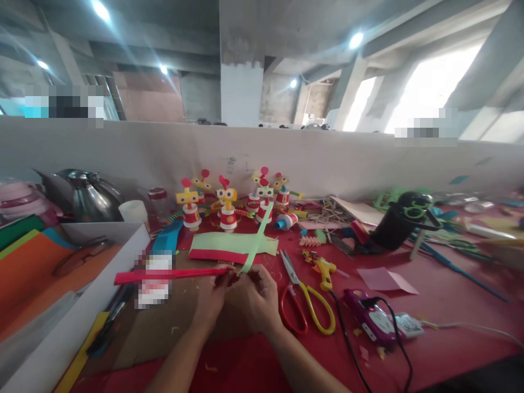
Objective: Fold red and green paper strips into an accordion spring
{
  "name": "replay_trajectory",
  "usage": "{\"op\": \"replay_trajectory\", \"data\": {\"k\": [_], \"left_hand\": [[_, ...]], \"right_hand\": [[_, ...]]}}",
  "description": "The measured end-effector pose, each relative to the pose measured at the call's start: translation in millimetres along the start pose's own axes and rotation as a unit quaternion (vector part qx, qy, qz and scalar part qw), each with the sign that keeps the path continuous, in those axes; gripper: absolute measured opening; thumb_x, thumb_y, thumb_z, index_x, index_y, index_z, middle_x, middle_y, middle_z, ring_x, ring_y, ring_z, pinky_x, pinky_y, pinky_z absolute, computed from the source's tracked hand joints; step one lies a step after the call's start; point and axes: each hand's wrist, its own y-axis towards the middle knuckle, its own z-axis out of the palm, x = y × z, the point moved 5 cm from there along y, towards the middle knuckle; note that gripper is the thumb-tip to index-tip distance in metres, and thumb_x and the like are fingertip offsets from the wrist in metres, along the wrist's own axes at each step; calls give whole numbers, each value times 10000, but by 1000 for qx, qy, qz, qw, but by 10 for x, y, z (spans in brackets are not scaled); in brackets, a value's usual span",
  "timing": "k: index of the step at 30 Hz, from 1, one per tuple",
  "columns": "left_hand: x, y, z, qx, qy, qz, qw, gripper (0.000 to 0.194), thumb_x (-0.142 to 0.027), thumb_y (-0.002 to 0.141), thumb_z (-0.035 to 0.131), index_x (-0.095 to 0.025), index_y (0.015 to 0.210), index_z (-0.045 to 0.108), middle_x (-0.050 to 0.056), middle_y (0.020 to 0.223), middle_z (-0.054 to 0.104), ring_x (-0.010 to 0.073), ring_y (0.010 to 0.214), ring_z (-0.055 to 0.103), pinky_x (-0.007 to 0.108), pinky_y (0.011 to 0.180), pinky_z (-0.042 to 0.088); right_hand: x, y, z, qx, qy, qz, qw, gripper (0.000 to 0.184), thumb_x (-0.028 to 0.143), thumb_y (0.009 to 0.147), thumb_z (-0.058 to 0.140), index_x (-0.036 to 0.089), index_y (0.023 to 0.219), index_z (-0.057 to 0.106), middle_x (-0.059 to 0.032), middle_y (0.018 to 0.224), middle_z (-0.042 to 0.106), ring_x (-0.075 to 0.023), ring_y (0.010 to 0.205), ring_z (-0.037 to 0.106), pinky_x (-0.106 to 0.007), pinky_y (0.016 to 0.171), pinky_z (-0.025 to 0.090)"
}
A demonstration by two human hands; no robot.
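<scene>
My left hand [213,295] pinches the near end of a long red paper strip [176,274], which reaches out to the left. Between the fingers of my right hand [260,292] is the end of a light green paper strip [258,240] that slants up and away. The two strip ends come together at my fingertips, where the exact contact is hidden. Just beyond lie a wide pale green paper piece [229,242] and a red paper piece [213,255]. A brown board [164,333] is under my hands.
Several paper-cup figures [228,215] stand at the back. Scissors [301,295], a yellow glue gun [325,272] and a purple power strip [370,316] with cords lie to the right. A white box [123,267] of coloured paper and a steel jug [88,194] stand on the left.
</scene>
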Motion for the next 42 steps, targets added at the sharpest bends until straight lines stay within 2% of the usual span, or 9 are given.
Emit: {"op": "replay_trajectory", "data": {"k": [5, 7, 9, 11, 14, 17, 26, 30, 42], "left_hand": [[-53, -38, 8, -3, -31, -8, 999, 211, -331, 738, 667, -185, 890, 659, 33, 813, 684, 179, 788, 639, 298, 752, 488], [-60, -26, -16, -8, -17, 8, 1000, 225, -340, 739, 671, -178, 893, 661, 40, 825, 682, 175, 781, 636, 289, 734, 483], [-43, -1, -52, -20, -35, 7, 999, 251, -356, 729, 681, -173, 899, 654, 41, 822, 683, 173, 776, 640, 286, 726, 484], [-14, 22, -95, -43, -65, -16, 997, 280, -370, 699, 705, -175, 890, 642, 34, 798, 687, 178, 766, 652, 296, 728, 494], [6, 40, -135, -52, -65, -67, 994, 327, -368, 652, 740, -181, 896, 628, 24, 762, 693, 189, 732, 669, 319, 715, 514], [-16, 58, -150, -40, -63, -79, 994, 386, -343, 621, 763, -162, 927, 613, 21, 728, 688, 199, 718, 678, 330, 693, 526], [-30, 62, -171, -46, -28, -80, 995, 391, -334, 637, 750, -154, 952, 602, 36, 758, 682, 202, 730, 675, 345, 687, 537], [-16, 49, -122, -6, -31, -82, 996, 406, -331, 652, 743, -166, 991, 595, 43, 826, 689, 199, 768, 670, 336, 694, 532], [71, 22, -93, 10, -70, -117, 991, 430, -365, 635, 774, -153, 982, 633, 41, 784, 695, 185, 719, 657, 347, 744, 499]], "right_hand": [[217, -78, -45, -23, -57, -114, 992, 121, 232, 850, 574, 226, 922, 671, -66, 897, 661, -227, 853, 597, -353, 795, 464], [221, -89, -35, -21, -50, -118, 992, 126, 237, 845, 577, 227, 918, 679, -71, 910, 672, -232, 867, 607, -357, 805, 468], [119, -63, -27, -24, -17, -63, 998, 129, 277, 834, 591, 218, 911, 676, -71, 901, 682, -224, 843, 616, -347, 778, 477], [-72, -15, -13, -24, 36, 47, 998, 160, 330, 791, 638, 198, 875, 670, -65, 831, 688, -214, 780, 621, -335, 722, 485], [-362, 20, 8, -28, 135, 224, 965, 223, 354, 645, 752, 178, 727, 642, -19, 657, 650, -177, 646, 604, -299, 635, 470], [-455, 38, -4, -50, 199, 274, 940, 260, 323, 548, 804, 178, 652, 614, 18, 617, 617, -130, 602, 573, -250, 593, 432], [-347, 34, -14, -57, 168, 212, 961, 205, 327, 636, 760, 187, 695, 622, 44, 612, 583, -89, 566, 494, -229, 582, 387], [-381, 19, 37, -25, 160, 217, 963, 202, 337, 652, 747, 181, 705, 631, 39, 608, 586, -96, 567, 502, -242, 597, 394], [-431, 6, 69, -36, 176, 217, 959, 197, 322, 643, 758, 183, 704, 633, 48, 636, 592, -97, 590, 524, -241, 629, 423]]}}
